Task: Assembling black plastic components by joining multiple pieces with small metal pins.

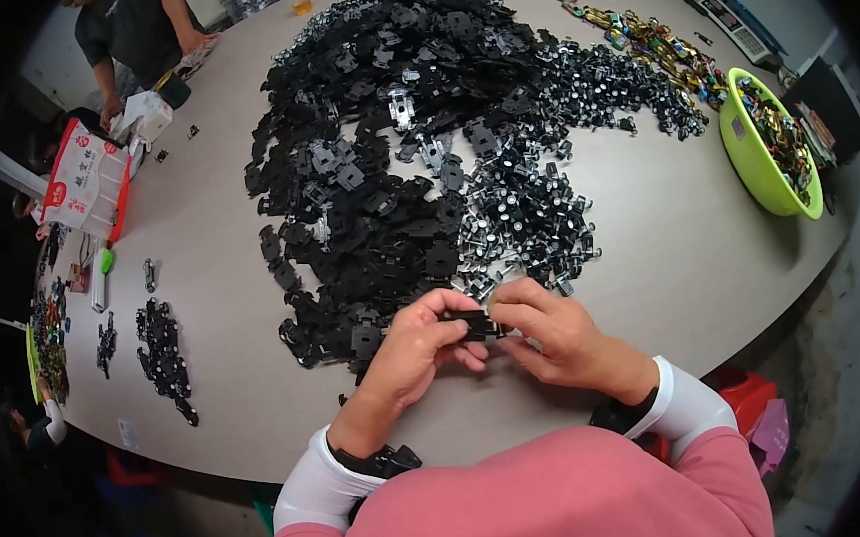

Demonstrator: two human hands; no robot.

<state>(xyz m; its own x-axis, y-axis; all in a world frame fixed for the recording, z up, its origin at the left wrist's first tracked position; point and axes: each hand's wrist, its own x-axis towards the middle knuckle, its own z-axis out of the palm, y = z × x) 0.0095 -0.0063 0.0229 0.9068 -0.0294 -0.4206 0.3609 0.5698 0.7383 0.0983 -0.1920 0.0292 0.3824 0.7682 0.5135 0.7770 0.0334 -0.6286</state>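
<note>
My left hand is closed round a flat black plastic toy-car chassis, low over the table near its front edge. At the right end of that chassis, the fingertips of my right hand are pinched together; whatever sits between them is too small and covered to make out. Just beyond my hands spreads a heap of black chassis pieces. Small silver-and-black wheel pairs on axles lie loose beside the heap, right behind my fingers.
A lime-green basin full of colourful toy cars stands at the right. More coloured parts run along the far right. At the left are a row of black parts and a red-and-white box. A person works at the far left.
</note>
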